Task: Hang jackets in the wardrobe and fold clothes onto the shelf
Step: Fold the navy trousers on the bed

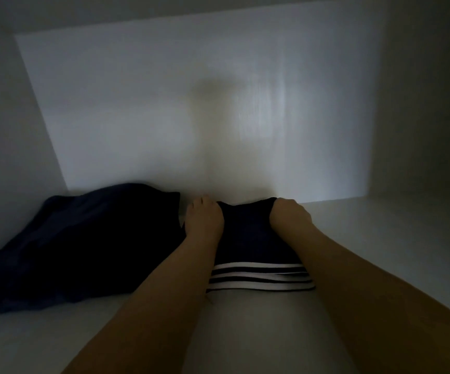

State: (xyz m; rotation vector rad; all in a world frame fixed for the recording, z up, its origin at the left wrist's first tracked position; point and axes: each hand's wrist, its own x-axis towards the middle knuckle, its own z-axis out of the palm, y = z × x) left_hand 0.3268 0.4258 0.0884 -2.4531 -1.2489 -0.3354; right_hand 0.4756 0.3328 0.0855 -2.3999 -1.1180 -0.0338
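Observation:
A folded dark navy garment [248,238] with white stripes along its near edge lies on the white shelf [380,252], deep inside a dim compartment. My left hand [203,218] holds its far left corner, fingers curled over the edge. At the far right corner my right hand [290,214] grips the fabric the same way. Both forearms reach in from the front.
Another dark blue garment [78,247] lies in a loose heap on the shelf to the left, almost touching the striped one. The white back wall [218,117] stands just behind the hands. Side walls close in on the left and right.

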